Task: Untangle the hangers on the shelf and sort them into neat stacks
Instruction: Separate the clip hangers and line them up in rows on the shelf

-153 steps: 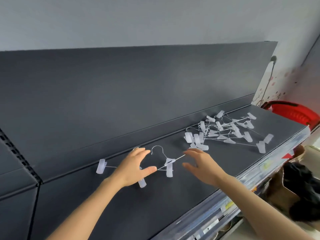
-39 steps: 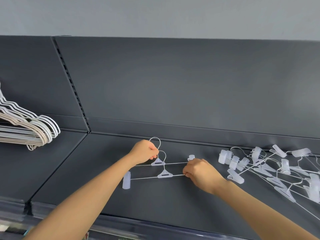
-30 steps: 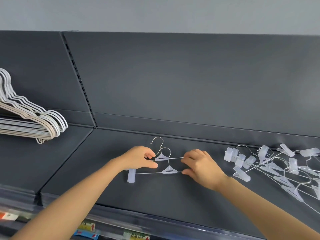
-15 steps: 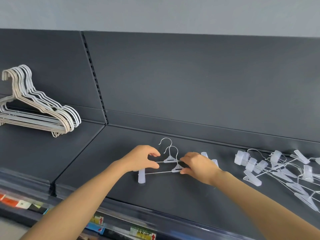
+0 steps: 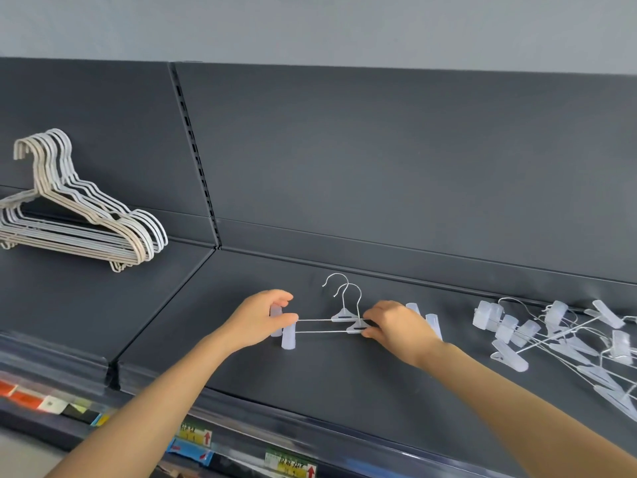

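Observation:
Two clear clip hangers [image 5: 344, 317] with wire hooks lie side by side on the dark grey shelf [image 5: 327, 370], hooks pointing toward the back panel. My left hand [image 5: 256, 319] pinches the translucent clips [image 5: 287, 336] at their left ends. My right hand [image 5: 396, 326] grips the wire bars just right of the triangular hook bases and covers part of the right-end clips [image 5: 432, 322]. A tangled heap of clip hangers [image 5: 558, 336] lies on the same shelf to the right.
A neat stack of white and beige plastic hangers [image 5: 79, 215] rests on the neighbouring shelf section at left. A slotted upright [image 5: 194, 153] divides the two back panels. Price labels [image 5: 193, 434] run along the shelf's front rail.
My left hand slid outward to the left-end clips, and my right hand stays at the hook bases. The two hangers now lie closer together and more parallel. The view has shifted left.

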`<control>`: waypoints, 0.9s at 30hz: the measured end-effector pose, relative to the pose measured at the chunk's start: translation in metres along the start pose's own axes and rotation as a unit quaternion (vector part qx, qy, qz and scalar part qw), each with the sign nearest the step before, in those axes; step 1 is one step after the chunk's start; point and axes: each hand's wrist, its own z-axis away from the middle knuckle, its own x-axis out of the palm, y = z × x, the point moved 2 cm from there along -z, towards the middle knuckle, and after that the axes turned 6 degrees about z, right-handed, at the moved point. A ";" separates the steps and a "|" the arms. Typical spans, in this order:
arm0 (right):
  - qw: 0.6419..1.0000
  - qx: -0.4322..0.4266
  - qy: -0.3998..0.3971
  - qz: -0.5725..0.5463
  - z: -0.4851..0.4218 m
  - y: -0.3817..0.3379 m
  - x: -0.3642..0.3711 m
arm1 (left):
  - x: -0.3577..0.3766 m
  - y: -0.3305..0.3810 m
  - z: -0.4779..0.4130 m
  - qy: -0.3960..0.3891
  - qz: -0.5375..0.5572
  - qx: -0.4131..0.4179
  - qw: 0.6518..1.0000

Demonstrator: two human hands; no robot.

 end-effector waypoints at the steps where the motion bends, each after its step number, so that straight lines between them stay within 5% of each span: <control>1: 1.000 -0.006 0.002 0.002 0.000 -0.002 -0.003 | 0.000 0.002 0.000 -0.003 -0.010 0.005 1.000; 13: 0.995 -0.012 0.043 -0.093 0.004 0.017 0.004 | 0.015 0.040 -0.008 -0.051 -0.103 0.113 0.987; 27: 0.978 0.160 0.080 -0.111 0.090 0.088 0.003 | 0.093 0.110 -0.027 -0.161 -0.142 0.238 0.947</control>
